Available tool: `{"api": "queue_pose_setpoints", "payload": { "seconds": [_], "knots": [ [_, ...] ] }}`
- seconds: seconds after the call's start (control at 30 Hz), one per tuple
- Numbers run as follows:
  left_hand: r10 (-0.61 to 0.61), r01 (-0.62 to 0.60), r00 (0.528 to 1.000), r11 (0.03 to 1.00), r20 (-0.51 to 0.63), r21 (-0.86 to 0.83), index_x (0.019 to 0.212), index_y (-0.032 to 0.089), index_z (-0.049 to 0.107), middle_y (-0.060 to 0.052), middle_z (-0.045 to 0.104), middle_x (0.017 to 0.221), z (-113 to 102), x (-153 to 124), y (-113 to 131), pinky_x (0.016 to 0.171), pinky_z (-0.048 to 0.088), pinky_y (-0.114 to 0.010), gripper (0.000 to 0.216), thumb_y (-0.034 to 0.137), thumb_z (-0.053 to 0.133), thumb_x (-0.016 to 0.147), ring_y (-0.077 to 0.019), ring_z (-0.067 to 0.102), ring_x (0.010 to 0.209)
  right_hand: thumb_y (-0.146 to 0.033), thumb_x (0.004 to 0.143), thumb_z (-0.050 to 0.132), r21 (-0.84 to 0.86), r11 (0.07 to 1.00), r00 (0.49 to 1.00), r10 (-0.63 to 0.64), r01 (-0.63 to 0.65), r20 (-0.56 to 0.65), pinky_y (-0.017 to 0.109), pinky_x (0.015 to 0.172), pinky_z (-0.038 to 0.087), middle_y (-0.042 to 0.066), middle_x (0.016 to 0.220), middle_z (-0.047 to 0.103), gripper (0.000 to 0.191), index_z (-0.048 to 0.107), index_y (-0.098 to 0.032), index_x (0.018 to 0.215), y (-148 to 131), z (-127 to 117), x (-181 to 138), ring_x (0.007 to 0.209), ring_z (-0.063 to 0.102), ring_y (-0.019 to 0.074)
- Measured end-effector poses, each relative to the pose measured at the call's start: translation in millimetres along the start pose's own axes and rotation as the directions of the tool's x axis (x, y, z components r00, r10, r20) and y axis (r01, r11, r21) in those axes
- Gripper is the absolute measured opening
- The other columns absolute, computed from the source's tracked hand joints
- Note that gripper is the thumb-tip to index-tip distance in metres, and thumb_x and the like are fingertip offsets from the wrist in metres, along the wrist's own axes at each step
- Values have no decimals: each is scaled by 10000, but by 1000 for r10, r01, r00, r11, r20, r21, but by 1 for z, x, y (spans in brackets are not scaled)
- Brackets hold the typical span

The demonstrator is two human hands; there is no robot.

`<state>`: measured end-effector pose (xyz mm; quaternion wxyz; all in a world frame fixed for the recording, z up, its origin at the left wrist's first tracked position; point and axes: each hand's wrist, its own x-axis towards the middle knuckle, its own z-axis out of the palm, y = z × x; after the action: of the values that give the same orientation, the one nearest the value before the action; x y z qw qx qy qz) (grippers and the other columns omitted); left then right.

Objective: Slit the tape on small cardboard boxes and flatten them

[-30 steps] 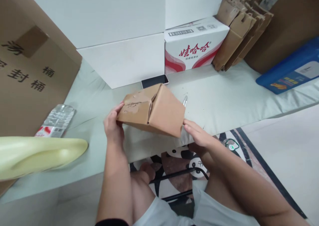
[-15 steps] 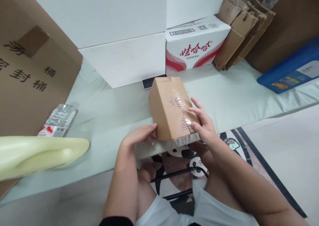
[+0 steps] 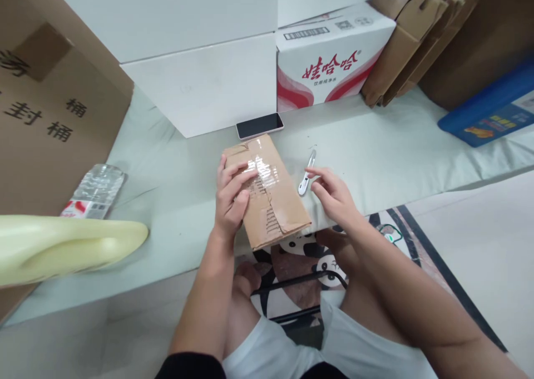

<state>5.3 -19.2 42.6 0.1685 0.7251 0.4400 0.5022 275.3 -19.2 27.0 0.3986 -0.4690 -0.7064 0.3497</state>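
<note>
A brown cardboard box (image 3: 277,192) with clear tape and printed lines lies on the cloth-covered surface, its near end at the front edge. My left hand (image 3: 231,198) holds it from the left, with fingers and thumb across its top face. Right of the box lies a white utility knife (image 3: 306,176); whether its blade is out I cannot tell. My right hand (image 3: 334,195) is beside the knife, index fingertip at its handle. Thumb and index finger are apart, the other fingers curled, and the knife is not gripped.
Behind the box lies a phone (image 3: 259,126), in front of white boxes (image 3: 200,84). A red-and-white carton (image 3: 329,73) and folded cardboard (image 3: 413,45) stand at the back. At left are a crushed plastic bottle (image 3: 95,190) and a pale yellow object (image 3: 75,248); at right, a blue container (image 3: 492,112).
The box has been turned and tipped, now with another face up. My left hand has moved from its lower side onto its top. My right hand has left the box for the knife, now in view.
</note>
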Motion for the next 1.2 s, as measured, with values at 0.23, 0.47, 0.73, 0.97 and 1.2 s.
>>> {"api": "queue_pose_setpoints", "payload": {
  "seconds": [0.23, 0.47, 0.73, 0.97, 1.2],
  "knots": [
    [60, -61, 995, 998, -77, -17, 1144, 273, 747, -44, 655, 1269, 7, -3, -7, 1323, 103, -602, 365, 405, 462, 958, -286, 565, 1319, -436, 944, 543, -643, 726, 933, 357, -244, 49, 351, 667, 476, 120, 973, 674, 303, 726, -222, 1058, 12, 4, 18, 827, 629, 250],
    [56, -59, 992, 998, -111, -23, 1288, 283, 614, -45, 660, 1285, 16, -8, -7, 1332, 128, -561, 382, 366, 425, 967, -264, 552, 1345, -304, 924, 459, -144, 950, 948, 245, -276, -205, 350, 644, 469, 6, 757, 636, 319, 545, -251, 1227, 8, -16, 13, 614, 575, 185],
    [103, -105, 987, 994, -125, -7, 1216, 260, 616, -48, 642, 1259, 19, -7, -5, 1333, 134, -562, 331, 328, 410, 966, -253, 567, 1315, -471, 722, 856, 461, 876, 989, -106, 141, -100, 277, 622, 547, 9, 961, 726, 620, 543, -302, 1230, -57, -17, 5, 795, 702, 168],
    [90, -92, 987, 996, -134, -12, 1173, 253, 655, -55, 638, 1240, 20, -5, -7, 1325, 153, -580, 328, 373, 419, 979, -283, 535, 1355, -609, 953, 586, 342, 930, 947, -19, 134, -320, 224, 420, 386, -51, 554, 588, 374, 634, -238, 946, -77, 4, 21, 437, 505, 85],
    [87, -91, 989, 995, -121, -27, 1186, 261, 648, -50, 634, 1254, 20, -5, -4, 1323, 155, -584, 325, 387, 421, 990, -275, 559, 1325, -756, 911, 529, 426, 905, 980, 68, 18, -186, 221, 418, 342, -14, 692, 617, 573, 718, -243, 1081, -77, 12, 27, 496, 477, 78]
  ]
}}
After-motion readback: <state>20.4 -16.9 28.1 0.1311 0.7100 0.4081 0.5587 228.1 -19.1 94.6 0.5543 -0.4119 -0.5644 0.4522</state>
